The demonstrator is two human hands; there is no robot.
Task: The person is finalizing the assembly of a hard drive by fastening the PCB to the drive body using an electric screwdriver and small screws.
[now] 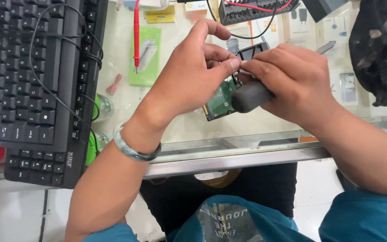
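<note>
The right hand's grip closes around a black screwdriver handle, while the left hand pinches at its tip. Both work over a hard drive lying on the glass tabletop, right of a black keyboard.

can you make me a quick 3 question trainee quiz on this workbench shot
1. True or false: the right hand grips a dark tool handle.
2. What lies under both hands? A) a hard drive with a green circuit board B) a phone C) a mouse
3. Which wrist wears the pale bangle?

Key:
1. True.
2. A: the hard drive rests on the glass counter, right of the black keyboard.
3. The left; the left hand pinches at the drive's top edge.
</note>
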